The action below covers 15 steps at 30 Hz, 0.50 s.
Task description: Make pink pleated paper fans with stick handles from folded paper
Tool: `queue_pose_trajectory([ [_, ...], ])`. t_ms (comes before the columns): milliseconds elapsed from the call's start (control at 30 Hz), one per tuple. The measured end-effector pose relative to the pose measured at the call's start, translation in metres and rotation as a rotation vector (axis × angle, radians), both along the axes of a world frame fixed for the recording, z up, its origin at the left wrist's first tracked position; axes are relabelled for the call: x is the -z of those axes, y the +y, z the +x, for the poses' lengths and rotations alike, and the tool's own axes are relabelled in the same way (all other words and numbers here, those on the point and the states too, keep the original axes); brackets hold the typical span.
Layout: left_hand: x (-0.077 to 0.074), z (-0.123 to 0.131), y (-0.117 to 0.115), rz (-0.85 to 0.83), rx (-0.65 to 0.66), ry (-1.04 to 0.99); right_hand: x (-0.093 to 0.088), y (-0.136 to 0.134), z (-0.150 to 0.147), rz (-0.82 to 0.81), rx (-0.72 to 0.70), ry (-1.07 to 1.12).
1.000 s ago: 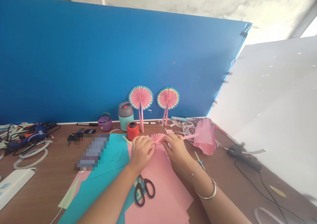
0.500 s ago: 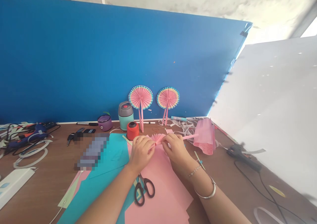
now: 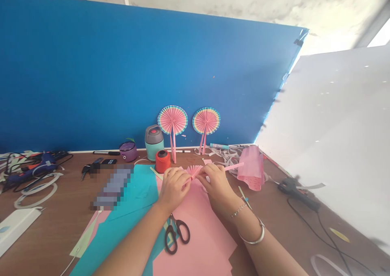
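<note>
Between my two hands is a small pleated pink paper fan [image 3: 193, 170], its folds spreading upward. My left hand [image 3: 174, 186] pinches it from the left side, with a bit of red showing at the fingertips. From the right, my right hand [image 3: 215, 182] has its thumb and fingers closed on the fan's other side. A narrow pink strip [image 3: 234, 166] sticks out to the right behind that hand. Underneath lie pink paper sheets [image 3: 195, 243], and a pair of black-handled scissors [image 3: 177, 235] rests on them below my left wrist.
Two finished round paper fans [image 3: 172, 120] lean on the blue board. Near them stand a red thread spool [image 3: 163, 161], a teal flask [image 3: 154, 148] and a purple cup [image 3: 128, 151]. Teal paper [image 3: 134, 211] lies left; a glue gun [image 3: 298, 192] with its cord lies right.
My right hand's fingertips have shifted slightly left along the pleated fan. The left hand looks still, and the whole view has drifted a little.
</note>
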<state>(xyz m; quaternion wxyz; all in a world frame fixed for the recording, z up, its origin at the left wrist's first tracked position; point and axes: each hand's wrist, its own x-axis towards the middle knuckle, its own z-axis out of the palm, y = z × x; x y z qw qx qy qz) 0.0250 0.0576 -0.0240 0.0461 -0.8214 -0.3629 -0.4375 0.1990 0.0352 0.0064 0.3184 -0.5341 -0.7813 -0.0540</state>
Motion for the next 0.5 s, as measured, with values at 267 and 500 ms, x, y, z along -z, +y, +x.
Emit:
queue_pose_trajectory([
  [267, -0.0026, -0.0003, -0.0011, -0.003, 0.027, -0.009, -0.0026, -0.0018, 0.0025, -0.016, 0.005, -0.107],
  [500, -0.0036, -0.0012, -0.0016, -0.002, 0.05, -0.053, 0.0023, 0.004, 0.0041, 0.015, 0.05, 0.015],
])
